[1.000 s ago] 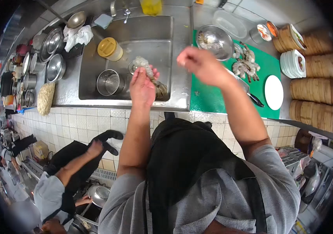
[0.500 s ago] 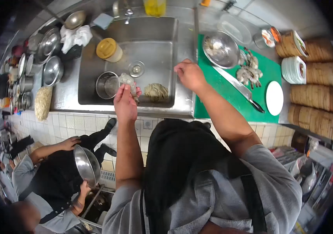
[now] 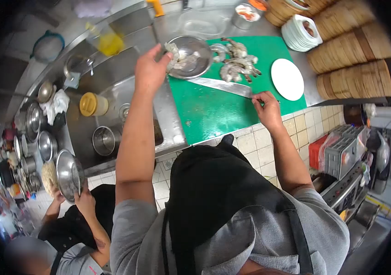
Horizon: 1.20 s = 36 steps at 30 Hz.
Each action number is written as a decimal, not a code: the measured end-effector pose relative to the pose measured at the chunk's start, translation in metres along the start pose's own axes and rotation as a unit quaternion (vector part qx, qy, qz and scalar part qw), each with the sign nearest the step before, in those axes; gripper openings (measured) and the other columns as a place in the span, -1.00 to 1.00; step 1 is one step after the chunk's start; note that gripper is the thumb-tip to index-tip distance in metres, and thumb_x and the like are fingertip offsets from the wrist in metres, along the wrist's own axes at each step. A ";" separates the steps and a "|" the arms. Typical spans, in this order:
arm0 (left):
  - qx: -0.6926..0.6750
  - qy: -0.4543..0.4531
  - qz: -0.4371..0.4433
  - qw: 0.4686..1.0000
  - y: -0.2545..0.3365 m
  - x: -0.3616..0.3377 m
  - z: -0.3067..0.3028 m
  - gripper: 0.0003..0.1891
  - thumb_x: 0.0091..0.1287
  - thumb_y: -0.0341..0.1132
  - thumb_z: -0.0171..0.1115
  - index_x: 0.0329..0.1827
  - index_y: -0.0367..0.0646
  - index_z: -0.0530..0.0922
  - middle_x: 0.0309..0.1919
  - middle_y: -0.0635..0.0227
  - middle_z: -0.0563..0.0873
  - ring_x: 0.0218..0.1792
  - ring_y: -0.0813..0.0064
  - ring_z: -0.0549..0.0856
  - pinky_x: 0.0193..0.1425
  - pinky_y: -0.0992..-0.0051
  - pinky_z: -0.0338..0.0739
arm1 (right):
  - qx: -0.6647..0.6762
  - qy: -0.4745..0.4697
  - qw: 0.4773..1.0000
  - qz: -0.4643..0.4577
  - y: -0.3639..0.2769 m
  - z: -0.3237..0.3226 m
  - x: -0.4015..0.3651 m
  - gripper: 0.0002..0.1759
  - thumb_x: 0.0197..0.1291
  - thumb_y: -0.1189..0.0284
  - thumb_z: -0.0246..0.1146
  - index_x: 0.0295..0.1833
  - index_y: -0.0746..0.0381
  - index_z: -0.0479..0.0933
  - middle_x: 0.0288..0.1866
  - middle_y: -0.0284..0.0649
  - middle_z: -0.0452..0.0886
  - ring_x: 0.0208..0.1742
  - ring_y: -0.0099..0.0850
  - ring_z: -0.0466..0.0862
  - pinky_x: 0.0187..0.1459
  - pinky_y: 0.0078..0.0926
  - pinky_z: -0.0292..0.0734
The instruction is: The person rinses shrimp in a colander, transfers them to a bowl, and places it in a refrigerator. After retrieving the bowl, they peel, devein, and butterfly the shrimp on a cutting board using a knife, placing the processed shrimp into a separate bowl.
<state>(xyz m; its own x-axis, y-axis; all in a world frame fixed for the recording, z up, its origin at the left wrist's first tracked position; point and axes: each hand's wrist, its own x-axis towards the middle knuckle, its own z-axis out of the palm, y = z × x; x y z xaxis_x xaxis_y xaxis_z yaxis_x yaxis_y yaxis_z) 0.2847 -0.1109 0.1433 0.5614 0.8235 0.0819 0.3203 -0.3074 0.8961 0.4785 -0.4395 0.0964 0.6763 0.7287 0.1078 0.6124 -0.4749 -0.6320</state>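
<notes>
My left hand holds a peeled-looking grey shrimp between thumb and fingers, at the left rim of a metal bowl. More shrimp meat lies inside that bowl. My right hand is closed on the handle end of a large knife; most of the handle is hidden by the fingers. The blade lies flat on the green cutting board and points left, toward the bowl. Behind the blade, several grey shrimp with tails are piled on the board.
A white plate rests at the board's right. Bamboo steamers and stacked white dishes stand beyond. At left, the sink holds a yellow-lidded container and a metal pot. A co-worker at lower left holds a metal bowl.
The view has turned right. My left hand has carried the shrimp from above the sink to the bowl. My right hand has moved from the sink edge to the knife handle.
</notes>
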 end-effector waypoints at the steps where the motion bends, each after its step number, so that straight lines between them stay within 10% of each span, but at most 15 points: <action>1: 0.124 0.064 0.064 0.988 0.009 0.008 0.009 -0.55 0.36 -0.21 0.38 0.26 -0.24 0.64 0.03 0.12 0.80 -0.07 0.28 0.80 0.07 0.34 0.64 | 0.000 0.008 1.000 0.005 0.007 -0.007 -0.001 -0.86 0.14 0.54 0.42 -0.17 0.25 0.68 -0.19 -0.13 0.67 -0.17 -0.14 0.67 -0.14 -0.25 0.58; 8: 0.133 -0.153 0.156 0.967 0.046 -0.006 0.153 -0.73 0.39 -0.26 0.21 0.03 -0.14 0.74 -0.03 0.08 0.79 0.00 0.08 0.77 0.10 0.17 0.66 | -0.147 -0.010 0.980 -0.137 0.032 -0.006 0.006 -0.60 -0.01 0.53 0.42 0.02 0.07 0.62 -0.07 -0.24 0.66 0.05 -0.13 0.60 0.06 -0.13 0.44; 10: 0.372 -0.220 0.153 0.889 0.051 -0.010 0.179 -0.73 0.38 -0.36 0.14 0.03 -0.11 0.74 -0.04 0.02 0.75 -0.03 0.01 0.76 0.09 0.14 0.65 | -0.146 -0.037 0.980 -0.131 0.037 -0.008 0.014 -0.62 -0.01 0.53 0.41 -0.01 0.08 0.60 -0.07 -0.24 0.66 0.06 -0.14 0.60 0.06 -0.14 0.44; 18: 0.426 -0.227 0.229 0.845 0.014 -0.006 0.182 -0.79 0.34 -0.41 0.12 -0.15 -0.16 0.73 -0.03 -0.02 0.67 0.04 -0.02 0.71 0.12 0.08 0.64 | 0.005 -0.164 0.985 -0.049 0.054 -0.089 -0.025 -0.66 0.01 0.54 0.30 -0.03 0.22 0.52 -0.13 -0.04 0.65 -0.09 -0.01 0.66 -0.06 -0.13 0.57; 26: 0.462 -0.138 0.377 0.791 0.007 -0.035 0.162 -0.83 0.26 -0.23 0.34 -0.25 -0.12 0.75 -0.08 0.16 0.69 -0.01 0.16 0.62 0.02 0.14 0.61 | 0.052 -0.231 0.958 0.164 0.112 -0.144 -0.091 -0.84 0.34 0.42 0.27 -0.06 0.24 0.52 -0.44 -0.37 0.49 -0.43 -0.53 0.51 -0.33 -0.46 0.49; 29: 0.449 -0.175 0.323 0.814 0.016 -0.060 0.156 -0.71 0.22 -0.08 0.44 -0.25 -0.13 0.74 -0.18 0.19 0.76 -0.05 0.13 0.68 -0.01 0.10 0.61 | 0.194 -0.258 0.899 0.296 0.102 -0.134 -0.103 -0.87 0.45 0.39 0.20 -0.11 0.23 0.51 -0.45 -0.39 0.52 -0.49 -0.57 0.49 -0.43 -0.50 0.45; 31: 0.416 -0.207 0.068 0.883 0.015 -0.072 0.157 -0.62 0.21 0.01 0.48 -0.28 -0.18 0.73 -0.28 0.14 0.80 -0.17 0.11 0.75 -0.05 0.11 0.63 | 0.242 -0.252 0.896 0.274 0.099 -0.118 -0.111 -0.89 0.47 0.42 0.15 -0.15 0.22 0.46 -0.44 -0.39 0.53 -0.53 -0.61 0.47 -0.50 -0.56 0.40; 36: 0.301 -0.204 -0.061 0.930 0.010 -0.076 0.142 -0.63 0.20 -0.06 0.51 -0.26 -0.24 0.75 -0.31 0.09 0.81 -0.30 0.17 0.79 -0.14 0.22 0.67 | 0.325 -0.265 0.877 0.234 0.077 -0.094 -0.106 -0.58 0.50 0.49 0.07 0.42 0.10 0.46 -0.40 -0.37 0.52 -0.59 -0.64 0.42 -0.54 -0.64 0.38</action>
<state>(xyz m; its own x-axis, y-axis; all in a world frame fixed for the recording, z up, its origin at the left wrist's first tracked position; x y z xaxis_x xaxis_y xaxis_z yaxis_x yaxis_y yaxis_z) 0.3534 -0.2445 0.0840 0.6956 0.6588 -0.2867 0.7011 -0.5351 0.4713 0.4923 -0.5999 0.1088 0.4008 0.7381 -0.5428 -0.1612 -0.5265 -0.8348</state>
